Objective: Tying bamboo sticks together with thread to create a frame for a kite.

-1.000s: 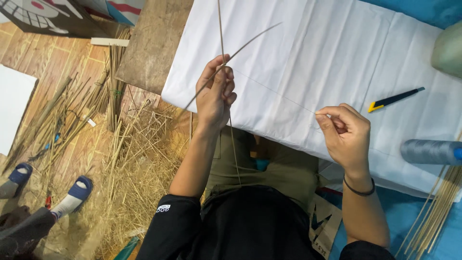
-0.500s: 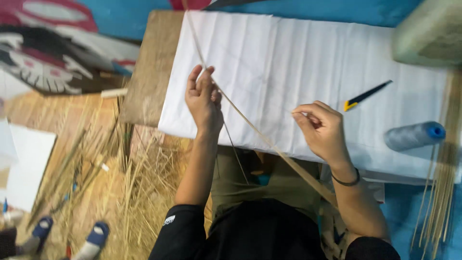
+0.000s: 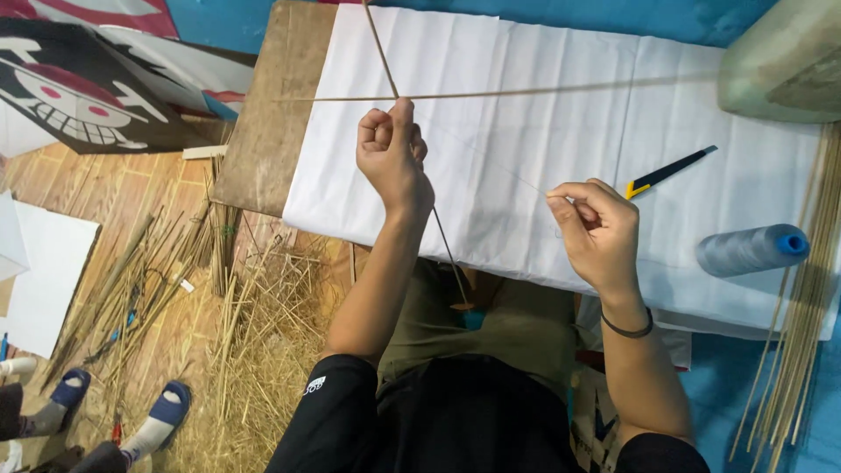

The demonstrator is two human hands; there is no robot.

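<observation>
- Head view: we are looking down on our left hand (image 3: 392,158), which is closing in a pinch on the spot where two thin bamboo sticks (image 3: 491,93) are crossing, just above its fingertips.
- Our right hand (image 3: 600,232) is closing too, its fingers pinching a fine thread (image 3: 491,165) that is running taut up and leftward to the crossing.
- The sticks are making a cross: one is lying nearly level across the white paper sheet (image 3: 543,131), the other is slanting down past our left wrist toward our lap.
- Judging from this, the cross is already set and the thread is already reaching it, so the binding seems to be under way; we cannot tell how many turns are wound, and no knot is showing, so tying off looks still to come.
- The sticks are looking pale, slim and straight; the paper under them is plain and uncut.
- Just beyond our right hand a yellow-and-black utility knife (image 3: 670,171) is lying on the paper; further right a grey thread spool (image 3: 753,250) is resting on its side.
- Far right, a bundle of spare sticks (image 3: 802,333) is lying along the edge.
- Left of our left hand, split bamboo scraps (image 3: 245,333) are littering the wooden floor, and another person's feet in blue sandals (image 3: 162,416) are showing.
</observation>
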